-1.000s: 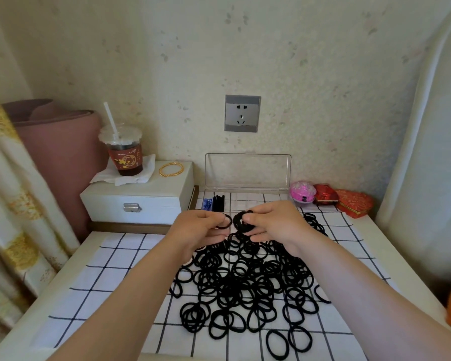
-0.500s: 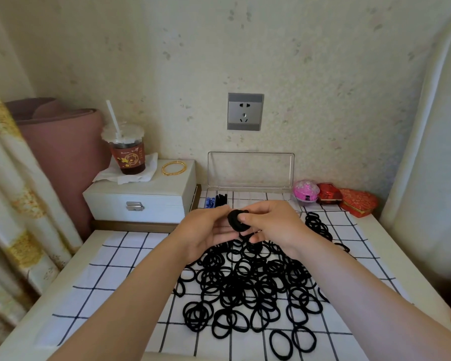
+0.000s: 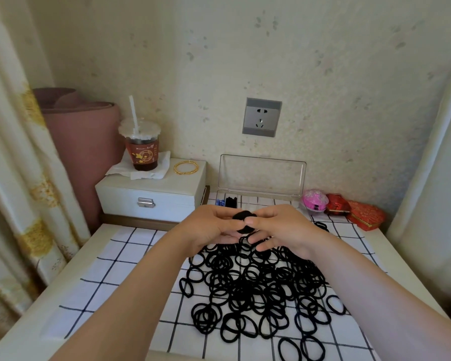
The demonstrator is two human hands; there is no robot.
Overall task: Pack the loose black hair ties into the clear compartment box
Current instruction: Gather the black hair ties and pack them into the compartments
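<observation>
A big pile of loose black hair ties (image 3: 261,287) lies on the checked cloth in front of me. Above its far edge, my left hand (image 3: 208,227) and my right hand (image 3: 279,230) meet and together pinch a small stacked bundle of black hair ties (image 3: 244,221). Behind my hands stands the clear compartment box (image 3: 261,175) with its lid raised against the wall. Its left compartments hold some blue and black items; my hands hide most of the tray.
A white jewellery box (image 3: 151,196) sits at the back left with a drink cup (image 3: 140,149) on a tissue and gold bangles (image 3: 186,167). A pink ball (image 3: 314,199) and red boxes (image 3: 357,212) lie at the back right. Curtain at left, white fabric at right.
My hands came together from slightly apart. The single tie in the left hand joined the ones in the right, now pressed into one compact bundle held between both hands.
</observation>
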